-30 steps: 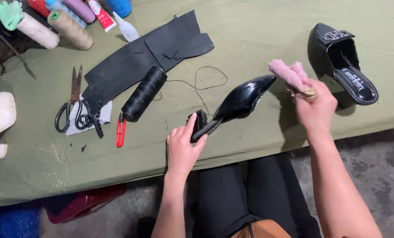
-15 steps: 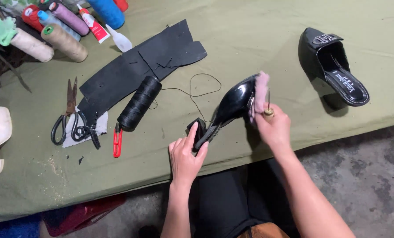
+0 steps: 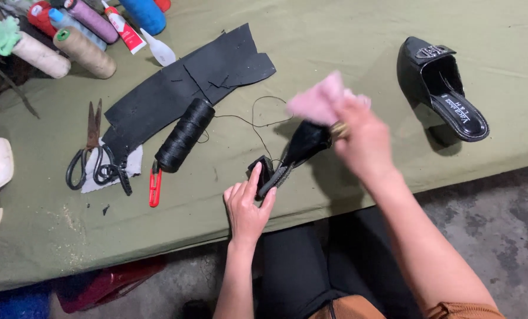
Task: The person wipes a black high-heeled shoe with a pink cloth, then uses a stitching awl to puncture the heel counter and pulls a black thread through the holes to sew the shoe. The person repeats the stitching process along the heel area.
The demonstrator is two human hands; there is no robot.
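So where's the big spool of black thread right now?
In the head view, the black thread spool lies on the green table, left of the person's left hand, between the black leather sheet and the red thread snips.

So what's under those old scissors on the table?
A pale scrap of cloth lies under the scissors, on the green table cover. The handles and black strip cover part of it, so its full shape stays hidden.

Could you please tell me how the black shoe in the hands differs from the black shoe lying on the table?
The held shoe is gripped at its heel end by the left hand, while the right hand presses a pink cloth on it. The other shoe lies untouched on the green table, opening up. Both are glossy black.
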